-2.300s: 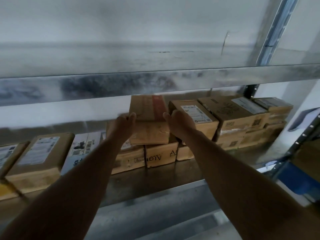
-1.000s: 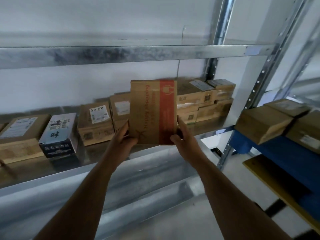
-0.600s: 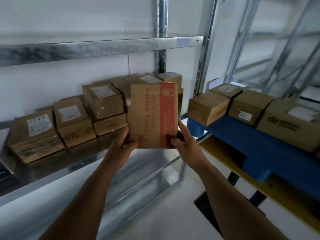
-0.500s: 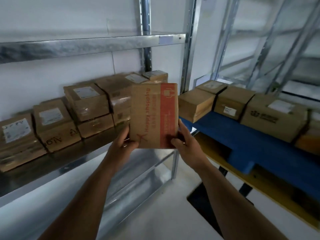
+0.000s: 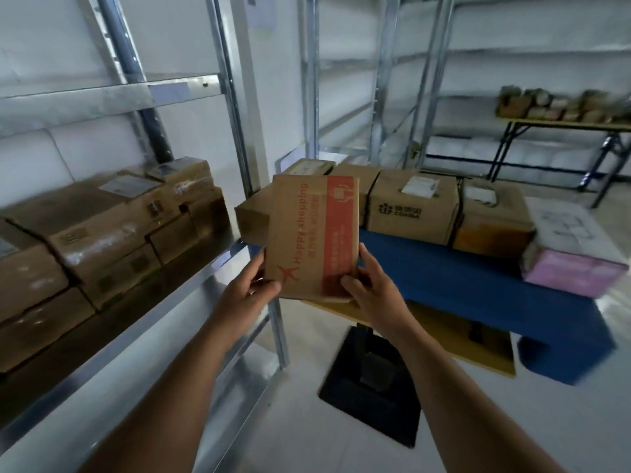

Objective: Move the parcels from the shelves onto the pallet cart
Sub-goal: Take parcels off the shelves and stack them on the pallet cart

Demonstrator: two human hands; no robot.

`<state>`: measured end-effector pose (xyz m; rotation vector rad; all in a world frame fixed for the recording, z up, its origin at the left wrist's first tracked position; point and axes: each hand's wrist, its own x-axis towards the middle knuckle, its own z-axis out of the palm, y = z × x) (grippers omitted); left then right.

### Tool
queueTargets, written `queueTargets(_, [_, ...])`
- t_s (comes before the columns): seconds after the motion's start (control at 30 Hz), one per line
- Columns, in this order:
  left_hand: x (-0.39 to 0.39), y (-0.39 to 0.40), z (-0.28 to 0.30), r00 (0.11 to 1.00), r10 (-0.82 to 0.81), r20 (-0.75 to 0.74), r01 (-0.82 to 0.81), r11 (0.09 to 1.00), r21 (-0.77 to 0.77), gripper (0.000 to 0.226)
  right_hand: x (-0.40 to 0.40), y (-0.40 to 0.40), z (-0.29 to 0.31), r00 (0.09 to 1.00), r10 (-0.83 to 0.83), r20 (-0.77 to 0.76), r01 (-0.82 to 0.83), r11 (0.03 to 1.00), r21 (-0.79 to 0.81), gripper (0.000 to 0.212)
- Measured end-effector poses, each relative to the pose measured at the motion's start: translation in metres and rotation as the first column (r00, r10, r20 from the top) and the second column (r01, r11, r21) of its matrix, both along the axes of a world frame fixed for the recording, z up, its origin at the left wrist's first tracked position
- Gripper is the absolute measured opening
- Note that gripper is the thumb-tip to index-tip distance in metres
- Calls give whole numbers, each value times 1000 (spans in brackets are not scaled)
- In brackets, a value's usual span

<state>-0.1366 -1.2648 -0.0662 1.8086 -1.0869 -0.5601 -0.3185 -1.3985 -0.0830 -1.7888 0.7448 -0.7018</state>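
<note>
The flat cardboard parcel (image 5: pixel 312 237) is up in the air, mid-frame, with "Happy shopping" printed in red along its brown face and a broad red band down its right side. It stands tilted on end between both hands, clear of the shelf and in front of the cart. The left hand (image 5: pixel 247 291) has its grip clamped on the lower left corner, thumb over the front face near the little red airplane mark. The right hand (image 5: pixel 372 285) is clamped on the lower right corner, thumb pressed on the red band, fingers wrapped behind.

Just behind the parcel sits the blue pallet (image 5: pixel 478 285), resting on a yellow-edged counter (image 5: pixel 444 339) with a black base (image 5: pixel 372 387) on the pale floor. Along the pallet's far side runs a row of boxes: a brown carton (image 5: pixel 254 216) partly hidden behind the held parcel, a carton with a dark logo (image 5: pixel 413 208), another brown box (image 5: pixel 493 216) touching it, and a pink-sided box with a white top (image 5: pixel 573 247) at the right end.

To the left, the metal shelf (image 5: pixel 136 329) carries stacked brown parcels (image 5: pixel 112 227), several with labels, tape glinting. Grey steel uprights (image 5: pixel 235 131) rise beside them. Far off at upper right, a folding table (image 5: pixel 560 126) holds a blurred heap of small items, too soft to name
</note>
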Motion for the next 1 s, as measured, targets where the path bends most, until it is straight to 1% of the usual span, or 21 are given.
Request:
queueTargets(0.1, [3, -32, -9, 999, -46, 0, 46, 999, 11, 52, -4, -20, -9, 997, -74, -13, 74, 997, 29, 66])
queueTargets(0.23, [19, -76, -19, 996, -91, 4, 90, 992, 85, 56, 3, -49, -20, 988, -151, -30, 153, 984, 89, 63])
queueTargets(0.37, [43, -113, -23, 988, -157, -1, 155, 977, 149, 56, 23, -76, -25, 976, -213, -42, 217, 958, 190, 59])
queueTargets(0.43, [57, -129, -24, 985, -171, -39, 175, 971, 165, 56, 36, -87, -25, 966, -248, -66, 257, 945, 203, 58])
queueTargets(0.53, [77, -150, -24, 975, -221, -17, 220, 957, 191, 54, 55, -101, -26, 955, -280, -95, 295, 928, 229, 61])
queueTargets(0.6, [88, -164, -23, 968, -243, 56, 226, 951, 212, 54, 68, -109, -26, 947, -303, -104, 319, 916, 244, 61])
queueTargets(0.67, [100, -178, -21, 952, -235, 195, 183, 951, 250, 57, 79, -116, -26, 938, -325, -119, 345, 906, 244, 60])
queueTargets(0.7, [106, -183, -19, 926, -233, 297, 154, 951, 268, 57, 85, -119, -25, 936, -331, -121, 351, 904, 244, 58])
queueTargets(0.77, [118, -191, -15, 823, -237, 517, 100, 955, 279, 57, 95, -123, -25, 936, -332, -115, 351, 902, 251, 53])
queueTargets(0.8, [125, -194, -14, 774, -236, 588, 87, 959, 269, 57, 99, -124, -25, 937, -330, -115, 349, 902, 254, 51])
queueTargets(0.83, [133, -197, -13, 739, -239, 630, 82, 960, 268, 57, 103, -126, -25, 937, -329, -115, 348, 901, 259, 50])
queueTargets(0.9, [147, -203, -14, 697, -276, 661, 76, 946, 315, 56, 113, -128, -25, 935, -334, -123, 355, 895, 271, 54])
queueTargets(0.97, [159, -208, -17, 686, -331, 648, 76, 918, 388, 56, 122, -128, -26, 929, -340, -145, 367, 891, 267, 61])
queueTargets(1.0, [162, -210, -19, 698, -339, 631, 82, 913, 401, 56, 124, -128, -26, 929, -335, -157, 365, 895, 254, 63])
